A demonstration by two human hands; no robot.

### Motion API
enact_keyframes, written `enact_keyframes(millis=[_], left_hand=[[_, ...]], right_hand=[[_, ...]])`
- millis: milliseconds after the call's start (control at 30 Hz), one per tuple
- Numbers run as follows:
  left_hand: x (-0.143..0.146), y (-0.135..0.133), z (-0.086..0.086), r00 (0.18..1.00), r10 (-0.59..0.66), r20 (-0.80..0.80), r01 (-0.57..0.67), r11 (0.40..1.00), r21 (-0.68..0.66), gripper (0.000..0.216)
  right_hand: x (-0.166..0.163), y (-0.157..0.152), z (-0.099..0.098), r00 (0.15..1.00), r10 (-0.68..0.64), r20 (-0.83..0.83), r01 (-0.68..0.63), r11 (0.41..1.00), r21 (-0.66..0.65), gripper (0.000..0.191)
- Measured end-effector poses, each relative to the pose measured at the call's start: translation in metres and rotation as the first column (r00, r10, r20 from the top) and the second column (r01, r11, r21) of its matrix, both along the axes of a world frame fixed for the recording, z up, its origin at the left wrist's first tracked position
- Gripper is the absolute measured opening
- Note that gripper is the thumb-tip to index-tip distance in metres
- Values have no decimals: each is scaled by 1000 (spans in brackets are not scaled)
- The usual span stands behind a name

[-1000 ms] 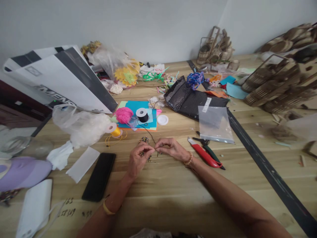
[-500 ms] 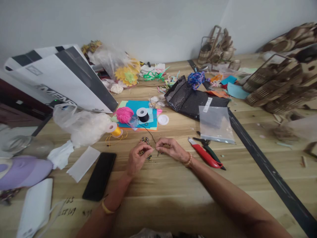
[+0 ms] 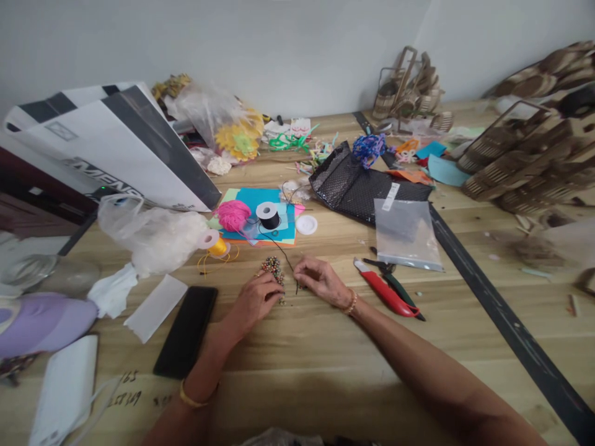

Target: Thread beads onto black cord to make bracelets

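Note:
A small pile of multicoloured beads (image 3: 273,266) lies on the wooden table in front of me. My left hand (image 3: 255,298) rests at the pile's near side, thumb and fingers apart, its fingertips among the beads. To its right, my right hand (image 3: 321,281) pinches the black cord (image 3: 284,253) near its end. From there the cord runs back to a white spool wound with black cord (image 3: 268,216). Whatever small thing may be between the right fingertips is too tiny to make out.
Pink yarn (image 3: 233,215) sits on coloured sheets beside the spool. A yellow thread spool (image 3: 217,244) and a phone (image 3: 186,331) lie left. Red-handled cutters (image 3: 390,294), a clear plastic bag (image 3: 408,232) and a black bubble mailer (image 3: 348,186) lie right.
My left hand has parted from the right one and moved slightly left and down onto the beads, its pinch loosened. The right hand has barely moved and keeps the cord.

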State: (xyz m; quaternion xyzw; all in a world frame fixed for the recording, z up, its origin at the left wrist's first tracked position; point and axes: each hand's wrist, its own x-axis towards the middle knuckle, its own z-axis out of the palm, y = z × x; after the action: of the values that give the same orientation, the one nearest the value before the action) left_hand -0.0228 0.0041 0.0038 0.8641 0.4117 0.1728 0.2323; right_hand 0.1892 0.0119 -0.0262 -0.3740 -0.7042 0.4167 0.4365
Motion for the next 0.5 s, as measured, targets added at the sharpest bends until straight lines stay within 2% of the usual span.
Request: enact_keyframes(millis=[267, 500], left_hand=[[2, -2, -8, 994, -54, -96, 65, 991, 117, 19], [5, -3, -10, 981, -64, -184, 99, 977, 188, 16]], right_hand=[[1, 0, -3, 1000, -7, -7, 7, 999, -41, 22], [1, 0, -2, 999, -12, -40, 9, 997, -76, 20]])
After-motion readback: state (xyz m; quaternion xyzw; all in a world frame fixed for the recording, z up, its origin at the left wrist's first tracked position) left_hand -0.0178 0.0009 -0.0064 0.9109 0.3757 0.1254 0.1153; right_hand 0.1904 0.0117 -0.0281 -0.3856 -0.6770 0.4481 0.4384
